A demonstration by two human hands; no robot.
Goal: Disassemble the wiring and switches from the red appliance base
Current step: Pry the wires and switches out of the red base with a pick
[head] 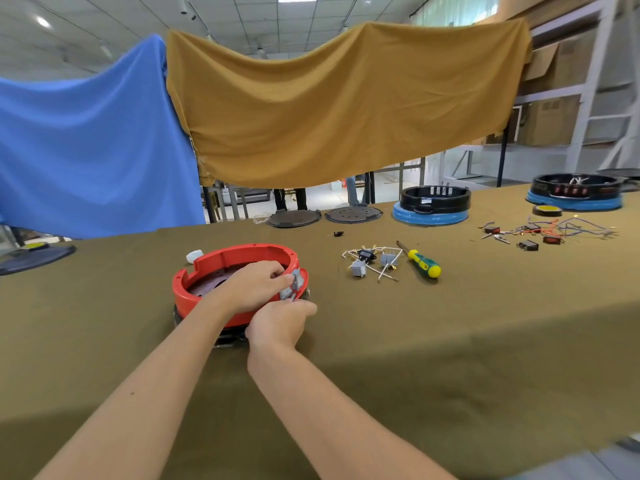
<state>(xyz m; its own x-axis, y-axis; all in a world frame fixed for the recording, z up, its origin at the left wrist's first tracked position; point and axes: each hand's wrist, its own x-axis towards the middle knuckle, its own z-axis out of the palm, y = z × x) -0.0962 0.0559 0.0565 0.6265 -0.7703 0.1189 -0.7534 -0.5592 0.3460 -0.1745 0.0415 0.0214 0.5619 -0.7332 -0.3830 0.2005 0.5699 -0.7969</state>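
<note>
Now both my hands work at the near rim of the round red plastic appliance base [221,261] on the olive-covered bench [450,341]: left hand [258,285] and right hand [280,322] each pinch the small grey plastic switch block [293,285]. Light, stiff, probably clip-held; I judge gripping its body safer than tugging thin wires.

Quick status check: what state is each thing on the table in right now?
Red base: upright, open-topped.
Grey switches: at base rim, gripped by both hands.
Left hand: gripping.
Right hand: gripping.
Screwdriver: lying unused.
Removed switches: loose, wires attached.
</note>
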